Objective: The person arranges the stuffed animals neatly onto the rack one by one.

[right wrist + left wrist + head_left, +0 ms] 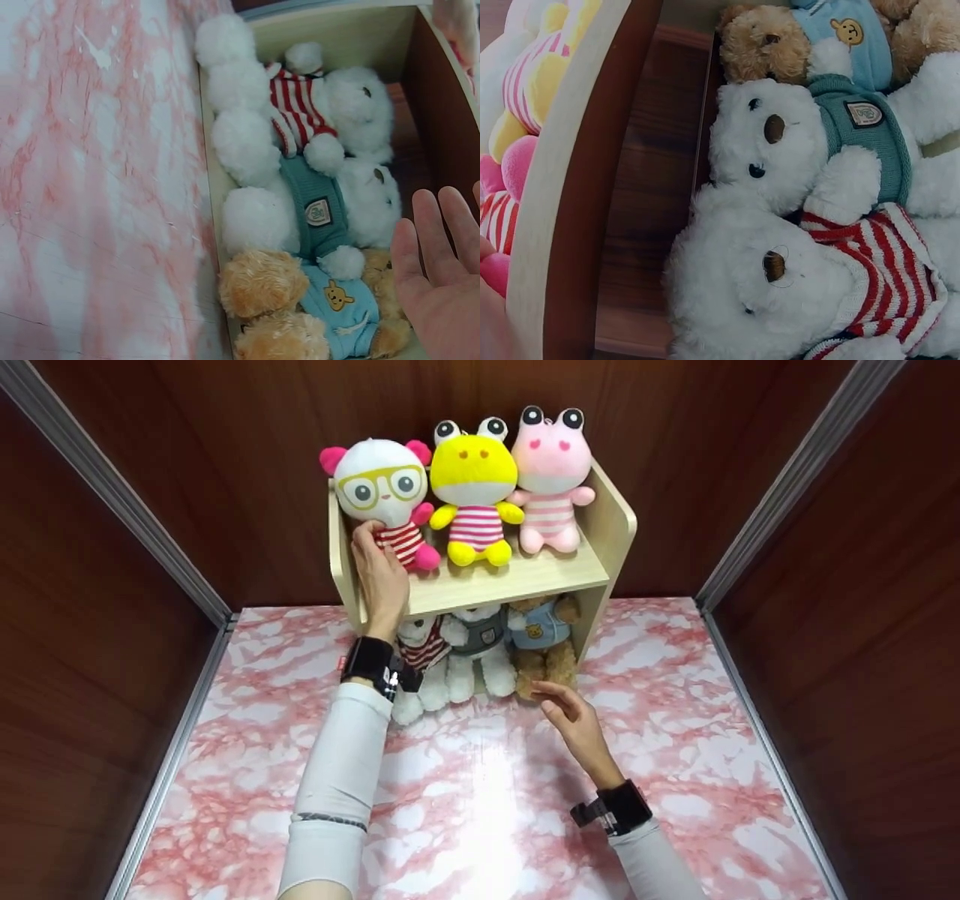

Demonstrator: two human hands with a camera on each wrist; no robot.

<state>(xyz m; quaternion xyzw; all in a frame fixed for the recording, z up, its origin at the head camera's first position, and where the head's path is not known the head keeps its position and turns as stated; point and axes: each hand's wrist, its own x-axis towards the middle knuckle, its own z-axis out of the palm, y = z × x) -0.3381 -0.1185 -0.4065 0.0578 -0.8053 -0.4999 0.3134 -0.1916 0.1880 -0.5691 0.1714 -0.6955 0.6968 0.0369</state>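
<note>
On the upper shelf's left end sits a white-headed plush doll (379,502) with yellow glasses, pink ears and a red-striped body. My left hand (382,577) holds its lower body at the side, covering one arm and leg. Beside it sit a yellow frog plush (474,472) and a pink frog plush (553,457). My right hand (579,729) hangs with loose fingers, holding nothing, in front of a brown teddy bear (765,45) in a light blue top. That bear shares the lower shelf with a white bear in a green sweater (862,135) and a white bear in red stripes (742,277).
A light wooden two-tier shelf (517,585) stands against the dark wood back wall (247,495). Below lies a floor surface (270,765) with a red-and-white marbled pattern. Dark panels with metal edge strips (765,682) border it at both sides.
</note>
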